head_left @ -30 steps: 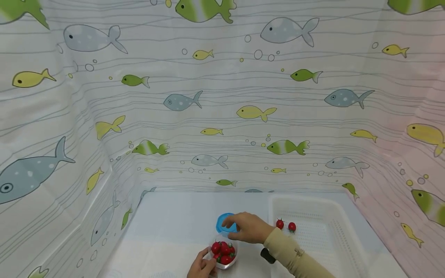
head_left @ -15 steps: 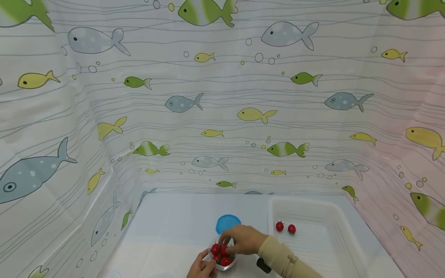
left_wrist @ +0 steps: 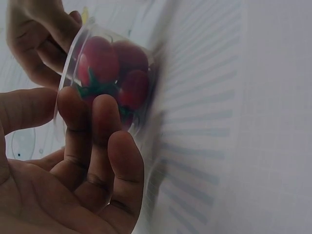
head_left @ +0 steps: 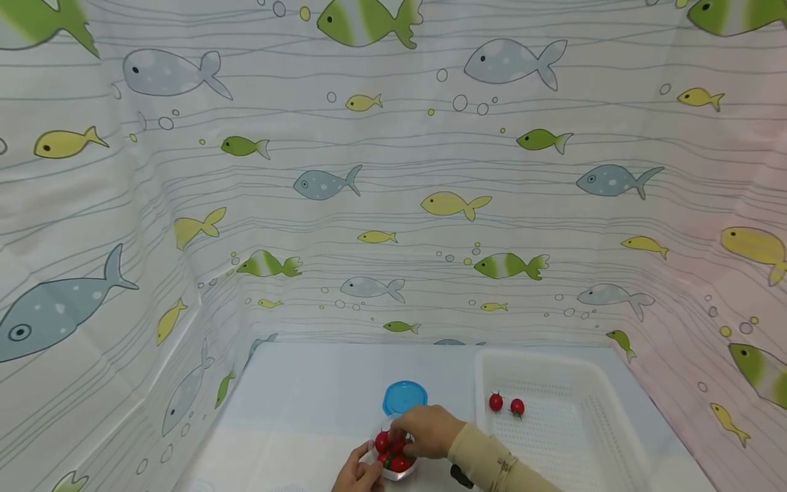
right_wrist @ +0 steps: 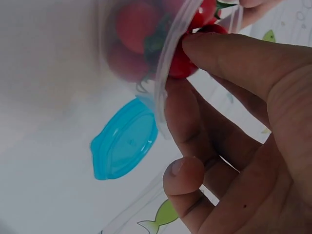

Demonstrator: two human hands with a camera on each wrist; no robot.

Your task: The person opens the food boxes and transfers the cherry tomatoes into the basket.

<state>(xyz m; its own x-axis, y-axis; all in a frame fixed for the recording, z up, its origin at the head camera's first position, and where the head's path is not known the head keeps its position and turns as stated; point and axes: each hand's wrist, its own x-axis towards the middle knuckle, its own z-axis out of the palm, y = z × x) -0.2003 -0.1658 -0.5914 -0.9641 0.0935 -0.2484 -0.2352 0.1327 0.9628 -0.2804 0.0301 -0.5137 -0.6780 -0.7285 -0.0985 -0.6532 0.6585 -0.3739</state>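
1. Lining the space on the back and both sides, white sheeting (head_left: pixel 381 157) carries printed green, yellow and grey-blue fish and wavy lines.
2. On the pale table (head_left: pixel 295 389), a white basket (head_left: pixel 559 427) stands at the right, with two loose tomatoes (head_left: pixel 517 408) lying near its left wall.
3. A blue lid (head_left: pixel 405 396) lies flat just beyond the clear container (right_wrist: pixel 166 68), which sits at the near edge of the view, left of the basket, filled with red tomatoes (head_left: pixel 382 443).
4. The left hand (head_left: pixel 357 471) pinches the container's rim between thumb and fingertips; its remaining fingers curve loosely below.
5. The right hand (head_left: pixel 433 430) reaches in over the rim, its thumb and forefinger pinching one tomato (right_wrist: pixel 181 66) at the container's mouth; the other fingers are bent and apart.
6. That hand covers part of the contents from above, so the tomatoes cannot be counted.
7. The left wrist is cut off by the lower edge; a dark object (head_left: pixel 461 476) under the right sleeve (head_left: pixel 492 461) is hard to make out.
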